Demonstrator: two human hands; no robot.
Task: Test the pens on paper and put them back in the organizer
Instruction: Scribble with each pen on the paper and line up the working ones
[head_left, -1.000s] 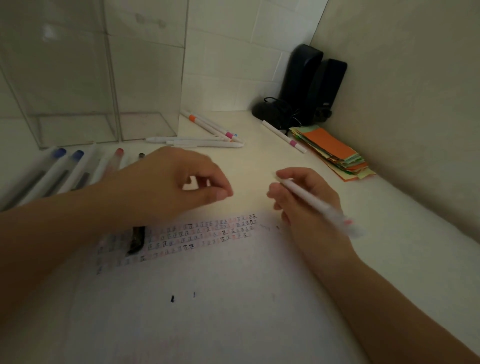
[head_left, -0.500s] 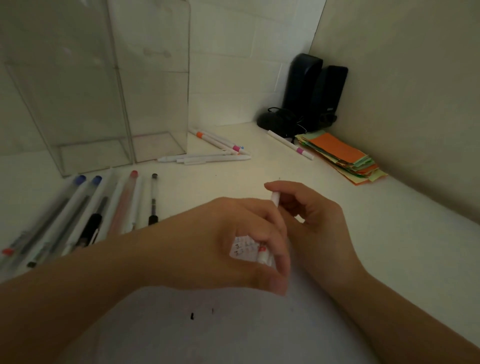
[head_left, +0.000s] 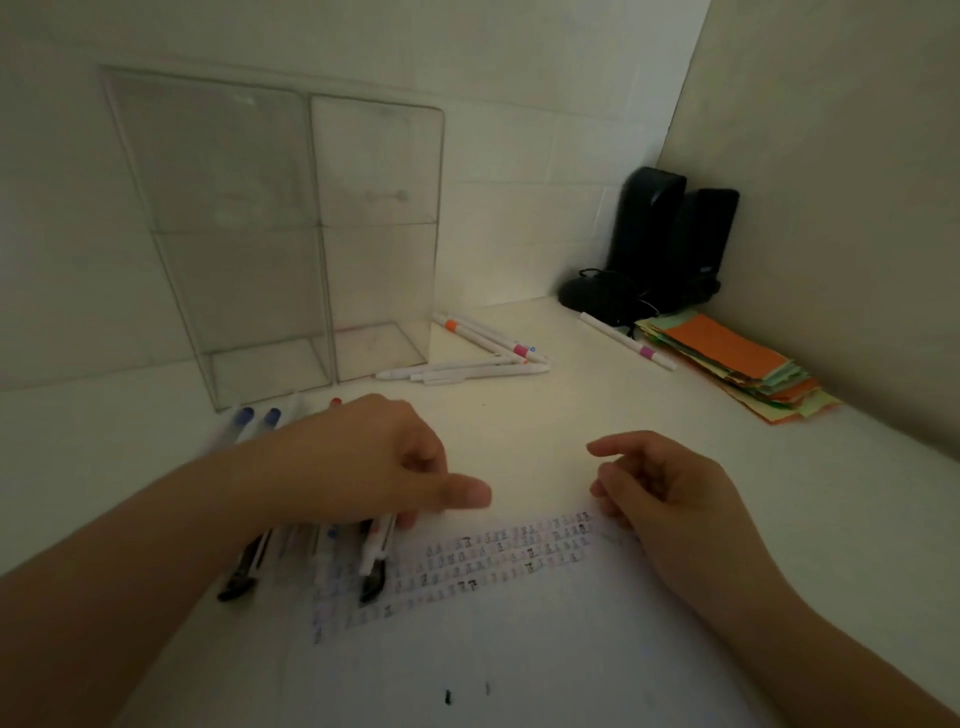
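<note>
Head view records the left hand (head_left: 374, 457) lying over a row of clear-barrelled pens (head_left: 317, 551) at the left edge of the white sheet of paper (head_left: 519, 649) with rows of small test marks, fingers curled down onto them, though whether it grips one I cannot tell. Right hand (head_left: 660, 488) rests on the paper's upper right corner, fingers loosely curled and holding nothing. Behind, the clear acrylic two-compartment organizer (head_left: 291, 234) stands upright on the white surface (head_left: 831, 493), with white marker pens (head_left: 483, 358) lying just beside it.

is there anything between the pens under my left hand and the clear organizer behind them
Nothing visible blocks that path. The pens lie under the left hand, and the clear organizer stands upright just behind on bare desk. The white markers lie off to its right, out of the way.
</note>
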